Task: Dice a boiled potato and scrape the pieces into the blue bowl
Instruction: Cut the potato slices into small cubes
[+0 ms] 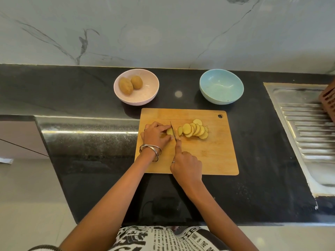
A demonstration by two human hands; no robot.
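On the wooden cutting board (213, 156) my left hand (155, 135) holds the uncut end of a potato (169, 131) with curled fingers. My right hand (186, 163) grips a knife (173, 132), index finger stretched along its spine, the blade standing against the potato's cut face. A fanned row of round potato slices (194, 130) lies just right of the blade. The blue bowl (221, 86) stands beyond the board at the right with nothing in it.
A pink bowl (143, 97) with two whole potatoes (130, 84) stands behind the board's left corner. A steel sink drainboard (306, 127) lies at the right, with a brown basket (329, 102) at the frame's edge. The black counter's edge curves at the left.
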